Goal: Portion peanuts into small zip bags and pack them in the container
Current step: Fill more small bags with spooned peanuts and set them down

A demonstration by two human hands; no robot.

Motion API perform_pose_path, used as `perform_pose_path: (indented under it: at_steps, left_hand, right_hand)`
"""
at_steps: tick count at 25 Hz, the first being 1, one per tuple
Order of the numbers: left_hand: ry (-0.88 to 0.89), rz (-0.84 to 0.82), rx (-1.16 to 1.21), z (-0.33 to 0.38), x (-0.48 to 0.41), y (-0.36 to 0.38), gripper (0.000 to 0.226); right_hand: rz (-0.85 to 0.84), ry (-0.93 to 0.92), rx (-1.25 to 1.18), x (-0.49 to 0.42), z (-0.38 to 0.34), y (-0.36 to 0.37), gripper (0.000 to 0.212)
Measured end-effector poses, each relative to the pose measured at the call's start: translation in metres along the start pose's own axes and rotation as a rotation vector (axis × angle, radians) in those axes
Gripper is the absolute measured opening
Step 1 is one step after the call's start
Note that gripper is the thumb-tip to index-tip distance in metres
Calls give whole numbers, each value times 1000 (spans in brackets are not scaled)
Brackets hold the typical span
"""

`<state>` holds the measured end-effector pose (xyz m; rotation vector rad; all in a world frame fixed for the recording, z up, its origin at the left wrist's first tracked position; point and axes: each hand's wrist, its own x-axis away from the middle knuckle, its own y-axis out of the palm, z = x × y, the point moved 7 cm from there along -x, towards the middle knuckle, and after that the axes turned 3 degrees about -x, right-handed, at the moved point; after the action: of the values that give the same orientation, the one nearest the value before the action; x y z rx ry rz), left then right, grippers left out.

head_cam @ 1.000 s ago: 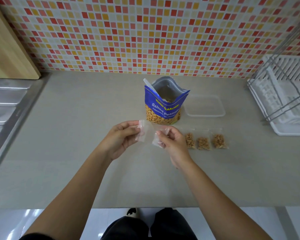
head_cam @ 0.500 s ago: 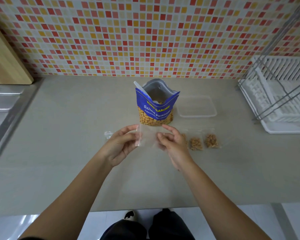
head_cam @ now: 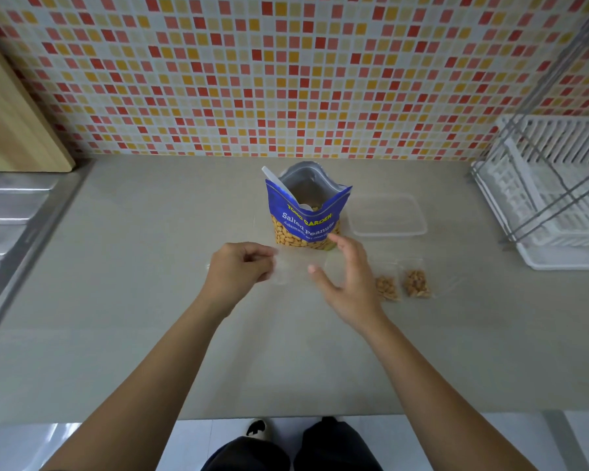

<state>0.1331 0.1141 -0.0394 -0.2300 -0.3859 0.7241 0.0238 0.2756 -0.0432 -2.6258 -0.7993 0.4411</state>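
Note:
A blue bag of salted peanuts (head_cam: 305,219) stands open on the counter with a white spoon (head_cam: 276,180) sticking out of it. My left hand (head_cam: 240,270) pinches the left edge of a small empty clear zip bag (head_cam: 295,270) in front of the peanut bag. My right hand (head_cam: 349,280) hovers just right of that zip bag, fingers spread, holding nothing. Two filled zip bags (head_cam: 386,287) (head_cam: 416,283) lie to the right of my right hand; a third may be hidden behind it. A clear shallow container (head_cam: 386,215) sits right of the peanut bag.
A white dish rack (head_cam: 555,192) with metal rods stands at the right edge of the counter. A steel sink drainboard (head_cam: 4,212) lies at the left, with a wooden board (head_cam: 14,120) leaning on the tiled wall. The counter's front edge runs below my forearms.
My right hand has let go of the empty zip bag and opened, lifting slightly toward the peanut bag. My left hand still holds the bag's edge.

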Motion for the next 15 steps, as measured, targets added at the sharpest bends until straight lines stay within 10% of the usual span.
perform_pose_path:
  at_steps: [4, 15]
  left_hand:
    - [24, -64, 9, 20, 4, 11, 16]
    - [200, -18, -247, 51, 7, 23, 34]
  right_hand:
    - [-232, -304, 378, -6, -28, 15, 88]
    - [-24, -438, 457, -20, -37, 4, 64]
